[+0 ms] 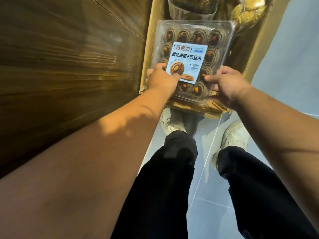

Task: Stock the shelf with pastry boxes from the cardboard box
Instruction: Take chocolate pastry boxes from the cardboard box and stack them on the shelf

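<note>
A clear plastic pastry box (203, 37) of dark chocolate cookies with almonds, bearing a pale blue label, sits over the open cardboard box (257, 54) on the floor. My left hand (162, 78) grips its near left corner, thumb on the lid beside the label. My right hand (224, 83) grips its near right corner, thumb on top and fingers under the edge. More clear pastry boxes (193, 6) lie deeper in the cardboard box, partly hidden.
A brown wooden shelf unit side (69, 57) rises close on the left, touching the cardboard box. Pale blue floor tiles (284, 75) spread to the right. My own legs in black trousers and white shoes (236, 135) stand just before the box.
</note>
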The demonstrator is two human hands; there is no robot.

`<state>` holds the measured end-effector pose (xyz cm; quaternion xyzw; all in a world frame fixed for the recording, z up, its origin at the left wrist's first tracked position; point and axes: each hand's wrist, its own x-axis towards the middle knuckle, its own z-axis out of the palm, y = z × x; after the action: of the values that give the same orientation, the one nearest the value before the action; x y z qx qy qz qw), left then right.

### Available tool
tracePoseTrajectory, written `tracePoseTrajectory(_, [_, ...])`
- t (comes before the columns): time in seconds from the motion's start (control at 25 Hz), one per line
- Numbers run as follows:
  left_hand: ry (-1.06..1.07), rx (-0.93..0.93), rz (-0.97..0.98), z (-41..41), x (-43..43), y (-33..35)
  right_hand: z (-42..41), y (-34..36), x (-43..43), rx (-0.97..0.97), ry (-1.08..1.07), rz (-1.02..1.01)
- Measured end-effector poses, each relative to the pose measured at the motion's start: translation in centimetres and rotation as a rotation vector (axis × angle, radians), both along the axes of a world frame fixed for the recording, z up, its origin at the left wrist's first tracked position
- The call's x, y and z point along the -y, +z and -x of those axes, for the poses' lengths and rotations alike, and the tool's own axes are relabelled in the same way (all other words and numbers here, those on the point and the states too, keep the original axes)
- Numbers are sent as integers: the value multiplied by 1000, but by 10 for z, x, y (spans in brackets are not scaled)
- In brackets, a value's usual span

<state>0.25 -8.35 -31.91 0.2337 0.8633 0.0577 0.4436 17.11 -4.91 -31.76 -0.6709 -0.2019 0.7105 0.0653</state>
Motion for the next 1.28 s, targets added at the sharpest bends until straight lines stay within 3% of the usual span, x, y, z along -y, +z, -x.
tracePoseTrajectory(0.2, [9, -186, 12, 13, 16, 30, -39, 38, 11, -97, 41, 40])
tracePoseTrajectory(0.36, [216, 179, -46, 3, 21, 79, -69, 86, 5, -147, 123, 26])
tracePoseTrajectory(0.48, [366, 253, -158, -3, 34, 127, -77, 142, -6, -90, 201, -67])
tracePoseTrajectory(0.68, [547, 351, -248, -21, 49, 272, -73, 270, -15, -42, 432, -335])
tracePoseTrajectory(0.88, [572, 96, -435, -26, 81, 434, -66, 445, -16, 86, 716, -678])
tracePoseTrajectory(1.04, [649, 43, -683, -28, 107, 545, -54, 577, -6, 252, 912, -982])
tracePoseTrajectory(1.28, [751, -62, -928, -1, 153, 668, -10, 686, 17, 84, 904, -1157])
